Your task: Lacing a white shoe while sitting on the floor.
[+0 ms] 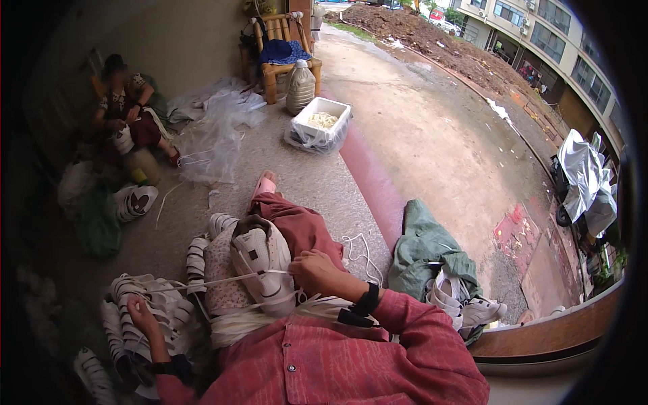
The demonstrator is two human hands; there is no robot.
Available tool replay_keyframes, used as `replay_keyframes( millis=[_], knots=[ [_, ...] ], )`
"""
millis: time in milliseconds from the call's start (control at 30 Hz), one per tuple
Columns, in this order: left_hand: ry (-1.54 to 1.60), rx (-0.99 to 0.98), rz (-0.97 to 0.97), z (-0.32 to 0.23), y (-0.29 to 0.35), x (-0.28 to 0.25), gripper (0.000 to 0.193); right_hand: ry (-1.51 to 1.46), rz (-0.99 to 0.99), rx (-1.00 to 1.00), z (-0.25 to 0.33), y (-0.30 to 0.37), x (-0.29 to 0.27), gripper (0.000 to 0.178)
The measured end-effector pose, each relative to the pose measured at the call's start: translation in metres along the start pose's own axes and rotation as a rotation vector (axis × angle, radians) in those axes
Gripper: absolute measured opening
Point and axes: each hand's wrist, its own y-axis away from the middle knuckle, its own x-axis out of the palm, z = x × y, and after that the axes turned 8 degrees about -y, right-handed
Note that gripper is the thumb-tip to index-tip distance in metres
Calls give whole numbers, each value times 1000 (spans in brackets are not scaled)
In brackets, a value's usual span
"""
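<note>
A white shoe (262, 260) rests on my lap against a floral-patterned cushion (226, 285), its heel end toward me. A white shoelace (226, 279) runs taut across it between my hands. My right hand (317, 273) is closed on the lace just right of the shoe. Off to the left, my left hand (143, 318) has its fingers curled at the lace's other end, above a pile of white shoes (121, 337). A bundle of loose white laces (236, 329) lies across my lap.
Another person (125, 115) sits at the far left, handling a shoe. Ahead stand a white foam box (327, 108), a big plastic bottle (301, 88) and a bamboo chair (273, 71). To my right lies a green sack (428, 246) with white shoes (480, 310) at its mouth.
</note>
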Motion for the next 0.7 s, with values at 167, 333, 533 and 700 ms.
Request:
replay_keyframes(
  millis=[167, 333, 533, 700],
  knots=[
    [1079, -630, 257, -102, 17, 25, 16, -1020, 140, 16, 17, 13, -30, 10],
    [1690, -573, 769, -139, 22, 33, 26, -1903, 26, -222, 26, 28, -54, 8],
    [1537, -710, 493, -127, 30, 11, 33, -2091, -611, -435, -39, 76, -106, 17],
    [1331, -756, 273, -31, 6, -18, 34, -2342, -714, -503, -99, 154, -173, 37]
  ],
)
